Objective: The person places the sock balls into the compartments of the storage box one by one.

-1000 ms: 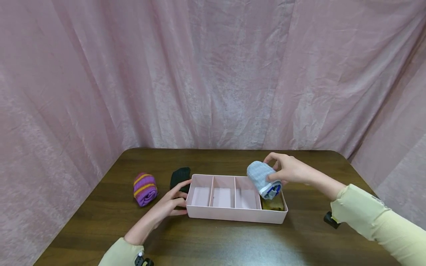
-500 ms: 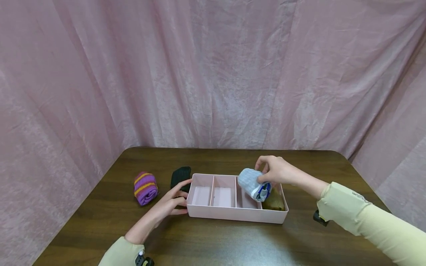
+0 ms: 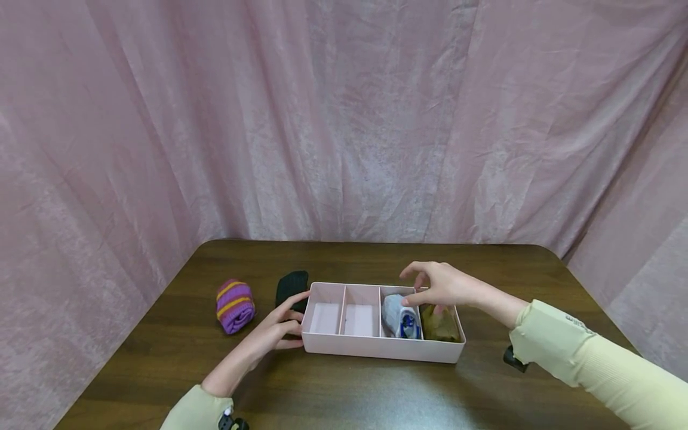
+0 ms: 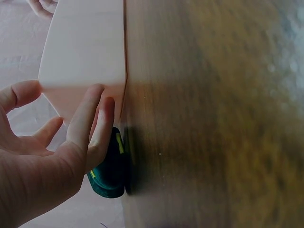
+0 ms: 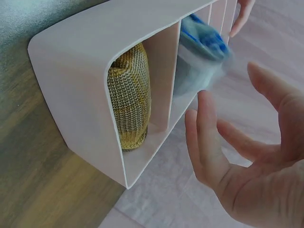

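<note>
A pale pink divided box (image 3: 384,346) lies across the table. My left hand (image 3: 276,325) touches its left end, fingertips spread on the end wall and rim in the left wrist view (image 4: 57,147). A light blue rolled sock (image 3: 395,310) with a darker blue pattern sits in the compartment second from the right; it is blurred in the right wrist view. Just above that compartment is my right hand (image 3: 443,283), its thumb and fingers apart with nothing between them. An olive-yellow knitted sock (image 5: 130,99) fills much of the rightmost compartment.
A purple rolled sock (image 3: 235,306) with yellow stripes lies on the dark wooden table (image 3: 355,394), left of the box. Behind the left hand lies a dark green rolled sock (image 3: 290,288), partly hidden. A pink curtain (image 3: 344,119) hangs behind the table.
My right hand has moved left and lowered the light blue sock from over the box's right end into its compartment, then let go. The left hand has stayed at the box's end.
</note>
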A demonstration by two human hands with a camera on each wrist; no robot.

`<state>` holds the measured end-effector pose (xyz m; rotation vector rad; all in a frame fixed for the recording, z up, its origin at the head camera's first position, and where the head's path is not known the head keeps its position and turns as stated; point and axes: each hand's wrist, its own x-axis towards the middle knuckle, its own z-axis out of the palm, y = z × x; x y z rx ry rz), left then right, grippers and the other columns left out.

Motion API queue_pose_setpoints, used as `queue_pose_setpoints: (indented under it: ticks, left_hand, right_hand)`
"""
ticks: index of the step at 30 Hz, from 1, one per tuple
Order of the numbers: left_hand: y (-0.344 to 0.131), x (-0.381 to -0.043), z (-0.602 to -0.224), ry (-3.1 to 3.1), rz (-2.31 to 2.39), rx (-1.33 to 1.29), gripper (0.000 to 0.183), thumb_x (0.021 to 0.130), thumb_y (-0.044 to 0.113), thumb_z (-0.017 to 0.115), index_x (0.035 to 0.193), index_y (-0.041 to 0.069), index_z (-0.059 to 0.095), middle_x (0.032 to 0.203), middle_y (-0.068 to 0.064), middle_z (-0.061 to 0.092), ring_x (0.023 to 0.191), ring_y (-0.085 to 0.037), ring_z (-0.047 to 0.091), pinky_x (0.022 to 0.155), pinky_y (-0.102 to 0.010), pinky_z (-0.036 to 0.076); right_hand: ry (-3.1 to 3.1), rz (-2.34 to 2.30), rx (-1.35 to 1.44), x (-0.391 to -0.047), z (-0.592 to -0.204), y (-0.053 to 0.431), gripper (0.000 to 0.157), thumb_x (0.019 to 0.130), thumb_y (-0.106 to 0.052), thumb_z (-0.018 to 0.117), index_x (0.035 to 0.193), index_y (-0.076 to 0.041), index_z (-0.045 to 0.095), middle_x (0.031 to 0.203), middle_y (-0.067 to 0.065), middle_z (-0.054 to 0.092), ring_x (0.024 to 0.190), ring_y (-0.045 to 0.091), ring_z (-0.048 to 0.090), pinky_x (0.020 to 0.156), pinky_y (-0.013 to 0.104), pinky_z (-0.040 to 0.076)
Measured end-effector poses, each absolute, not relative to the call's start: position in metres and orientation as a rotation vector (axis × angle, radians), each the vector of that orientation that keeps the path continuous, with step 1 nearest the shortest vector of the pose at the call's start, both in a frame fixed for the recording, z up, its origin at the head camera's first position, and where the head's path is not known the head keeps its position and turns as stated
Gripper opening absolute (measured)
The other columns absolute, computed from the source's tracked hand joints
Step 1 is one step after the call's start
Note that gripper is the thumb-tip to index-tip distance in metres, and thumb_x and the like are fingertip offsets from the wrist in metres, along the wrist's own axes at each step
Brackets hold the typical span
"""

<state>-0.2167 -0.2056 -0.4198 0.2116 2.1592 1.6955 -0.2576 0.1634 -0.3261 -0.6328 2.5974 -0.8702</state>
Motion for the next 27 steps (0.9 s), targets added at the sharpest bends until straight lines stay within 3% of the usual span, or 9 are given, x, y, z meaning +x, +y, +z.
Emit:
queue_pose_setpoints:
  ticks: [7,12,18,25,27]
  left_hand:
    - [-0.206,-0.217,-0.42,2.161,1.7,0.213,0.064,0.099,0.018,0.053,0.157,0.025,0.025,0.133,-0.026,0.049,0.108,-0.02,0.061,0.093,-0.046,0.057]
    - [-0.206,-0.217,-0.419,2.158,1.689,0.22,0.065,0.099,0.019,0.053,0.157,0.025,0.024,0.134,-0.026,0.048,0.109,-0.021,0.061,0.094,-0.047,0.056]
    - [-0.206,-0.216,-0.418,2.156,1.694,0.222,0.065,0.1,0.018,0.052,0.157,0.025,0.023,0.134,-0.026,0.047,0.111,-0.022,0.06,0.094,-0.047,0.057]
    - [-0.206,-0.216,-0.418,2.156,1.691,0.225,0.065,0.1,0.018,0.052,0.157,0.025,0.023,0.132,-0.025,0.048,0.106,-0.019,0.061,0.094,-0.048,0.056]
    - [-0.206,-0.216,-0.417,2.156,1.688,0.227,0.065,0.1,0.019,0.052,0.157,0.025,0.023,0.132,-0.025,0.048,0.107,-0.019,0.061,0.094,-0.049,0.056]
  right_hand:
    - [2.568,-0.859,-0.664,-0.257,-0.327,0.164,0.061,0.083,-0.027,0.079,0.136,-0.011,0.054,0.122,0.024,0.058,0.06,0.019,0.065,0.054,0.037,0.058]
    - [2.548,-0.884,-0.68,-0.256,-0.326,0.163,0.062,0.082,-0.024,0.081,0.136,-0.011,0.054,0.124,0.024,0.057,0.078,0.02,0.068,0.056,0.037,0.059]
    - [2.557,-0.909,-0.698,-0.254,-0.323,0.167,0.064,0.081,-0.025,0.081,0.137,-0.011,0.053,0.126,0.024,0.057,0.088,0.02,0.068,0.056,0.038,0.058]
    - [2.756,-0.815,-0.834,-0.248,-0.321,0.182,0.067,0.081,-0.037,0.079,0.137,-0.01,0.053,0.122,0.017,0.066,0.114,0.035,0.064,0.091,0.05,0.054]
    - [2.806,-0.831,-0.841,-0.245,-0.321,0.188,0.068,0.082,-0.038,0.078,0.139,-0.01,0.052,0.126,0.017,0.065,0.119,0.037,0.062,0.092,0.05,0.054]
